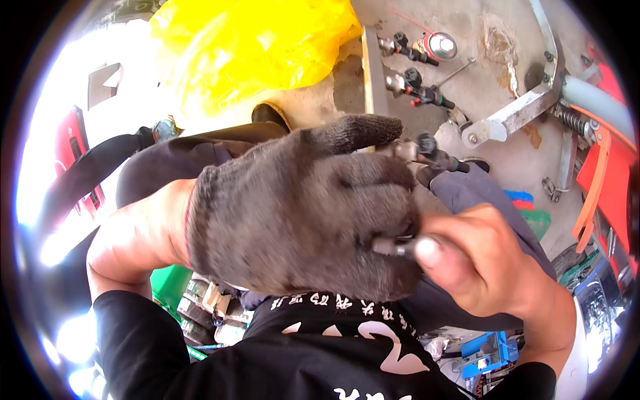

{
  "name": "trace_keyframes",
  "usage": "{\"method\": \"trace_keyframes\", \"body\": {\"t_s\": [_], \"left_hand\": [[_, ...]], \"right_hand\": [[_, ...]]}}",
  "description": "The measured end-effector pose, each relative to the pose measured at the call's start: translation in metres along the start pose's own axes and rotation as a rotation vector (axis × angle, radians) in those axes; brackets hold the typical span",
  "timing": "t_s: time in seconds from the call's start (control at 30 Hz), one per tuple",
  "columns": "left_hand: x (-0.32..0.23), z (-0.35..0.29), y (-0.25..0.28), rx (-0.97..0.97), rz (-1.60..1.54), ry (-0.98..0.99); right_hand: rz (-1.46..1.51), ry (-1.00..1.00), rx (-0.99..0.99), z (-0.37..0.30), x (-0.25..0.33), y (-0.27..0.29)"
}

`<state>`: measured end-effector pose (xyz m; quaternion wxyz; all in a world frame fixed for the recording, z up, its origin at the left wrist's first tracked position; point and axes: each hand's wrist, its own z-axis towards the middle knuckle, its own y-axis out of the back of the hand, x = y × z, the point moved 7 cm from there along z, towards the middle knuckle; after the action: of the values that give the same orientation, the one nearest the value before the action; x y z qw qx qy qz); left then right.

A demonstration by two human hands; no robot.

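My left hand [300, 213], in a dark grey knit glove, curls over a metal fuel rail [371, 73] whose near part is hidden under it. Several fuel injectors stick out to the right from the rail; the far one [407, 49], the one nearer [420, 89] and a third [433, 155] beside the gloved fingers show. Bare, my right hand [477, 260] closes with thumb and fingers around a small metal part [390, 247] that comes out between the gloved fingers. It looks like another injector, mostly covered.
A yellow plastic bag [253, 47] spreads over the floor at the far left. A spray can [440, 47] with a red straw stands beyond the injectors. At right are a grey metal frame leg [513, 120] and an orange lever [593, 187]. A blue tool holder [490, 353] lies near my right elbow.
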<state>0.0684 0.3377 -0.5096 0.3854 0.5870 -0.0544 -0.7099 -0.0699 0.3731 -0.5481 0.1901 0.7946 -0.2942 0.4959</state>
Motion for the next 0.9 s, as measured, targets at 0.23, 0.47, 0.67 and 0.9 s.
{"method": "trace_keyframes", "body": {"t_s": [0.23, 0.47, 0.67, 0.9], "left_hand": [[0.058, -0.049, -0.008, -0.325, -0.951, 1.164], [0.110, -0.060, -0.094, -0.245, -0.094, 0.923], [0.109, -0.055, -0.066, -0.591, -0.005, 1.123], [0.071, -0.019, -0.050, -0.452, 0.454, 0.472]], "right_hand": [[-0.519, 0.228, -0.267, -0.002, 0.016, -0.006], [-0.640, 0.229, -0.294, 0.011, 0.001, -0.041], [-0.135, -0.087, -0.108, 0.020, -0.040, -0.041], [1.051, -0.818, 0.425, 0.008, -0.083, -0.084]]}}
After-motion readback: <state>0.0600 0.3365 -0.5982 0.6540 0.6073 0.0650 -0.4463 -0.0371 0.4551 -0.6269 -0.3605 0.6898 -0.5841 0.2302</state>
